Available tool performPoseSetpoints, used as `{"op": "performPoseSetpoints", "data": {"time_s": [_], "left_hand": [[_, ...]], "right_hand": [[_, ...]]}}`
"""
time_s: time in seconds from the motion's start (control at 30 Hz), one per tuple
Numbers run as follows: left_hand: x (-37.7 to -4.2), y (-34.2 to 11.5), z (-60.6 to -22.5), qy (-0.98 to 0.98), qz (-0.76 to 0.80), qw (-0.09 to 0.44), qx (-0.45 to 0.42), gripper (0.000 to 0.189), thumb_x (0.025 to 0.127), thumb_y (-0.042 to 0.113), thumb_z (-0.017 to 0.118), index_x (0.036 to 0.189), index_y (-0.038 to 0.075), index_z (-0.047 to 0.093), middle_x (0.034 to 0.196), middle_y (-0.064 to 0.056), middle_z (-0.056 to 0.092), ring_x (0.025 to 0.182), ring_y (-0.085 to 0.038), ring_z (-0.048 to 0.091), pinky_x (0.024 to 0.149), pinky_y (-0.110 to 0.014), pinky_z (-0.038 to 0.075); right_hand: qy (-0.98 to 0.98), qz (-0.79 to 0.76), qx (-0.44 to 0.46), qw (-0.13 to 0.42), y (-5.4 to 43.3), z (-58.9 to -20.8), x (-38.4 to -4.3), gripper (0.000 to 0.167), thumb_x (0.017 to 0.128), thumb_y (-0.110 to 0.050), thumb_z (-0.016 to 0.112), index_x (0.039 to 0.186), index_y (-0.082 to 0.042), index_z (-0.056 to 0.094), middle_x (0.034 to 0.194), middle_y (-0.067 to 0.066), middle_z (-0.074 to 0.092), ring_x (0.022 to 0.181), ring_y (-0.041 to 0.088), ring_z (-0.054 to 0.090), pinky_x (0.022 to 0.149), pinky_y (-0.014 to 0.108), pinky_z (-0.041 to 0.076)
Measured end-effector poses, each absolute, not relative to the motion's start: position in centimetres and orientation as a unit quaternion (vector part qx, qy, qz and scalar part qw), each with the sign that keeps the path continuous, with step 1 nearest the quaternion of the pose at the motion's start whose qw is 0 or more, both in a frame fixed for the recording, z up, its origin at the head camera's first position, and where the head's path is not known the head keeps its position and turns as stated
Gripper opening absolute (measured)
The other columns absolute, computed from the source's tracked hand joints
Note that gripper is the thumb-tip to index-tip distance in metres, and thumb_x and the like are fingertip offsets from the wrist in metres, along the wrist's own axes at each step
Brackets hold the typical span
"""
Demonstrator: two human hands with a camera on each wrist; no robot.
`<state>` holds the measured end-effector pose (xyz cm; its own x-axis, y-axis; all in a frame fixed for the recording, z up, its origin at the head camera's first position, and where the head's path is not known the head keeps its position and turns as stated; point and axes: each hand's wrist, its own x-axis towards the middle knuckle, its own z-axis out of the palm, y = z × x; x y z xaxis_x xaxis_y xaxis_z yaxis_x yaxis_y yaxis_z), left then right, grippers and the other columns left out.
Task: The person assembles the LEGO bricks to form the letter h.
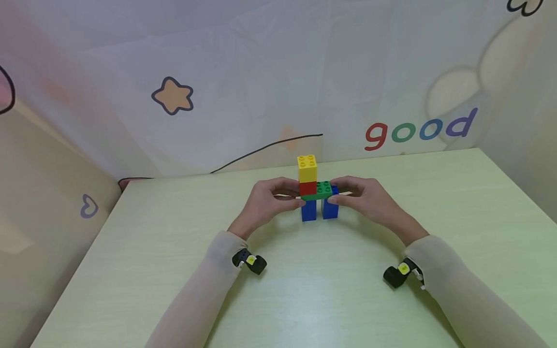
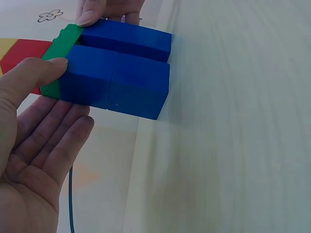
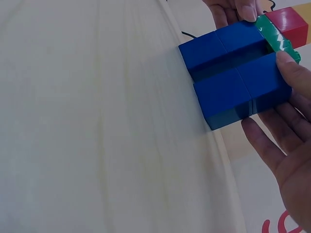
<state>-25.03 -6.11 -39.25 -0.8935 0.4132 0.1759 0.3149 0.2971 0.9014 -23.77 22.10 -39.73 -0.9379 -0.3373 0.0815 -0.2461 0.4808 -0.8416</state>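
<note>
A toy building brick structure stands on the table. Two legs of stacked blue bricks, the left leg (image 1: 309,211) and the right leg (image 1: 330,209), carry a flat green brick (image 1: 324,189) across their tops. On its left end sits a red brick (image 1: 308,188), with a yellow brick (image 1: 307,170) on top. My left hand (image 1: 271,198) pinches the left side, thumb at the seam between green brick and left leg, fingers behind. From the right, my right hand (image 1: 363,198) grips the upper right leg beside the green brick, its thumb (image 3: 294,70) on the front.
The pale table (image 1: 296,299) spreads around the structure. Behind it hangs a printed cloth (image 1: 243,87) with a star and the word "good". Both wrists wear small dark cameras, one at the left sleeve (image 1: 209,270) and one at the right sleeve (image 1: 452,270).
</note>
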Motion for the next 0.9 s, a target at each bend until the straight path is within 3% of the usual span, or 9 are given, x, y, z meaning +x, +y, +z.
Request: {"op": "performPoseSetpoints", "data": {"time_s": [0.5, 0.9], "left_hand": [[-25.0, -6.2, -39.3, 0.803, 0.552, 0.045, 0.219, 0.035, 0.094, 0.008, 0.083, 0.128, 0.007, 0.074, 0.121, -0.004, 0.075, 0.110, -0.021, 0.073, 0.095, -0.032, 0.060], [-25.2, -6.2, -39.9, 0.792, 0.566, 0.028, 0.227, 0.033, 0.095, 0.010, 0.082, 0.127, 0.006, 0.074, 0.120, -0.004, 0.076, 0.106, -0.020, 0.074, 0.093, -0.032, 0.061]], "right_hand": [[0.848, -0.485, -0.202, 0.072, 23.4, -39.3, -23.9, 0.053, 0.100, -0.022, 0.078, 0.149, -0.008, 0.061, 0.142, 0.015, 0.065, 0.129, 0.036, 0.064, 0.103, 0.050, 0.056], [0.846, -0.494, -0.192, 0.059, 23.4, -39.4, -23.9, 0.050, 0.101, -0.021, 0.077, 0.146, -0.008, 0.063, 0.136, 0.013, 0.069, 0.124, 0.031, 0.067, 0.102, 0.045, 0.057]]}}
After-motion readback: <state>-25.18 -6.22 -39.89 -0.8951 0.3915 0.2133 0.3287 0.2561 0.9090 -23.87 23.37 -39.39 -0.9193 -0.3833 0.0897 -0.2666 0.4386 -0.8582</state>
